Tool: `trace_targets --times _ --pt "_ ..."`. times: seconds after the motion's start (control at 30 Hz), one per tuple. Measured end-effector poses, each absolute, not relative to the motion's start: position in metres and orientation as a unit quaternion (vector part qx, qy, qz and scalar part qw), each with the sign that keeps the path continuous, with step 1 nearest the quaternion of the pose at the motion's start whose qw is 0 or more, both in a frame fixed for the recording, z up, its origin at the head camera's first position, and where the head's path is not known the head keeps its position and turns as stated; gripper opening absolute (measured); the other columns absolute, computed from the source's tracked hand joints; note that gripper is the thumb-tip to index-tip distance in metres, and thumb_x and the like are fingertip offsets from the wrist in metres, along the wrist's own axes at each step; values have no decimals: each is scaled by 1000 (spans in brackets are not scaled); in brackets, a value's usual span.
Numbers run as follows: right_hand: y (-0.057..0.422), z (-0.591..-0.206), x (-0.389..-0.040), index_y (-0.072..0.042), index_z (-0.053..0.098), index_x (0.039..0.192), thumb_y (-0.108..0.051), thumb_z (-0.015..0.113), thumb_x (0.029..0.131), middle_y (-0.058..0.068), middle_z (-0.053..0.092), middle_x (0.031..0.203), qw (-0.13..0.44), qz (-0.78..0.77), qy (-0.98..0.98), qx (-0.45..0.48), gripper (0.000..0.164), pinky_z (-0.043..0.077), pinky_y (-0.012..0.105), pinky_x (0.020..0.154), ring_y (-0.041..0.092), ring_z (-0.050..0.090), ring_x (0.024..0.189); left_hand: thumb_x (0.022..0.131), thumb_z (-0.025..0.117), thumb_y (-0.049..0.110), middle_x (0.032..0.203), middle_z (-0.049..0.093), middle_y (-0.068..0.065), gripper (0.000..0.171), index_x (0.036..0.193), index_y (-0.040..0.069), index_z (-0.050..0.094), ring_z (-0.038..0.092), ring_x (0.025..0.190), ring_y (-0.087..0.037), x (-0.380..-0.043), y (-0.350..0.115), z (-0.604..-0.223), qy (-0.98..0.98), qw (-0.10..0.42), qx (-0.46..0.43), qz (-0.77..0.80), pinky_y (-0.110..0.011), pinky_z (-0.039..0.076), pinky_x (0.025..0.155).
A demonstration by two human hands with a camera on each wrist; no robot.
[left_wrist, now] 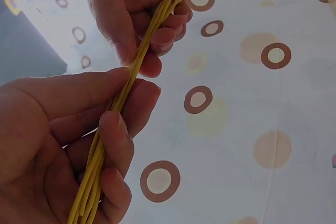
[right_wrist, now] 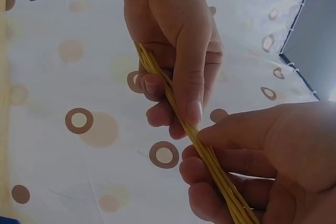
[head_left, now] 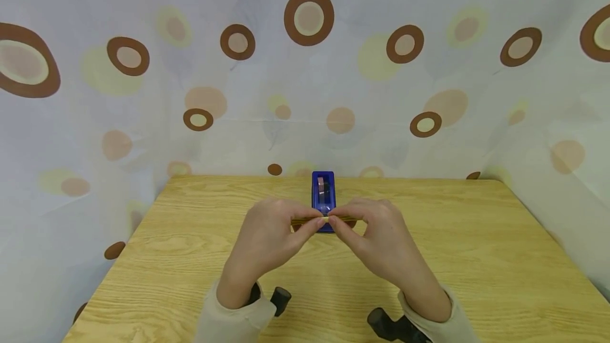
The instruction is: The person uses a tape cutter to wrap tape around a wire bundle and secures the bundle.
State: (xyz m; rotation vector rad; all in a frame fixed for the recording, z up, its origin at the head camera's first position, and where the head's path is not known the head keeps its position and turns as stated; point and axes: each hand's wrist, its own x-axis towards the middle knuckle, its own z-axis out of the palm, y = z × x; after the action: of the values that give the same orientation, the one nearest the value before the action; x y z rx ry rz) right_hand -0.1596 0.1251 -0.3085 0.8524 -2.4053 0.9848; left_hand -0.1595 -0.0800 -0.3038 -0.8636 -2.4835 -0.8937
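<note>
A slim bundle of thin yellow sticks (left_wrist: 90,182) is held up in front of me by both hands. My left hand (head_left: 272,232) pinches it near the middle between thumb and fingers. From the other side, my right hand (head_left: 381,236) pinches it too, with the two thumb tips almost meeting. Both wrist views show the fingers curled around the bundle and its loose ends lying along the palms. Between the fingertips, the head view shows a short pale stretch of the bundle. Just behind the hands stands a blue tape dispenser (head_left: 315,189), its lower part partly covered by the fingers.
The wooden table (head_left: 190,258) spreads beneath the hands and ends at a patterned cloth backdrop (head_left: 343,83). Similar cloth hangs on the left and right sides. Black wrist-camera mounts (head_left: 281,300) stick out from both sleeves above the table.
</note>
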Motion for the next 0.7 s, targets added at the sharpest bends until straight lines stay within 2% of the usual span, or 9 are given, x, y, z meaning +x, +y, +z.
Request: trace_targets --times 0.27,0.53,0.7 --pt "127 -310 -162 -15 80 90 -14 75 89 -10 71 82 202 340 -866 306 5 48 25 58 1 59 67 90 75 23 77 71 11 8 93 19 82 50 55 4 -162 -78 -306 -883 181 -306 -307 -20 42 51" --pt "128 -309 -161 -21 79 91 -19 71 93 -15 68 79 152 340 -884 284 8 44 24 51 -1 53 63 89 76 22 78 72 10 7 92 19 82 56 60 2 -163 -76 -307 -886 183 -301 -301 -19 44 53" --pt "128 -310 -163 -20 79 90 -16 72 92 -13 69 80 169 339 -876 298 8 44 24 51 -2 53 61 89 76 23 79 73 9 9 93 18 82 58 61 1 -163 -75 -308 -887 186 -298 -299 -20 44 53"
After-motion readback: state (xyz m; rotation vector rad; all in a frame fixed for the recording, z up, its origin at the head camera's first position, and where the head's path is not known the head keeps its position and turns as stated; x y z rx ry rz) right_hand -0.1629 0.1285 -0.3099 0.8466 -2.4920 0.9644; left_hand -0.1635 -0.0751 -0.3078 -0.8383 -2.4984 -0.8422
